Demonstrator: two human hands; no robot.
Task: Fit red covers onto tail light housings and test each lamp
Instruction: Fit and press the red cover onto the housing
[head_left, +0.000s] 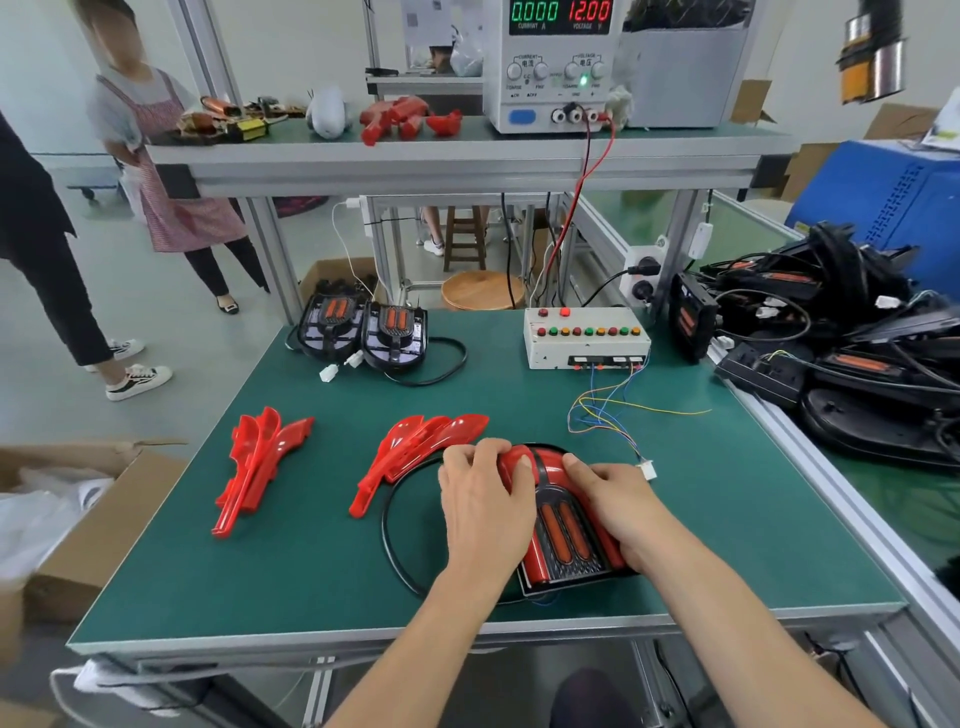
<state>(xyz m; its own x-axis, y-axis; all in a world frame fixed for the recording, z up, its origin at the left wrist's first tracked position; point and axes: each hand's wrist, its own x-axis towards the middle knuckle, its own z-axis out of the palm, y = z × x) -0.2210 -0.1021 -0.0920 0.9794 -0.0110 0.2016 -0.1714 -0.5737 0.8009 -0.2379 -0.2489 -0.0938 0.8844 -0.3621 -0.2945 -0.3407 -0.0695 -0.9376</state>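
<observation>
The fitting step was in hand: on the near part of the green matte surface (311, 561) lay a black tail light housing (566, 540), ribbed at its centre with two orange oval lenses, and both hands pressed glossy red covers down onto it. The left hand (485, 499) curled over the left cover (514, 465); the right hand (610, 499) clamped on the right cover (556, 470). Whether the covers had fully seated could not be told. Next, by my judgement, the housing's black cable (387, 525) needed plugging into the white connector (648, 470) of the button-studded test box (584, 338). Spare curved red covers (415, 457) lay just left.
</observation>
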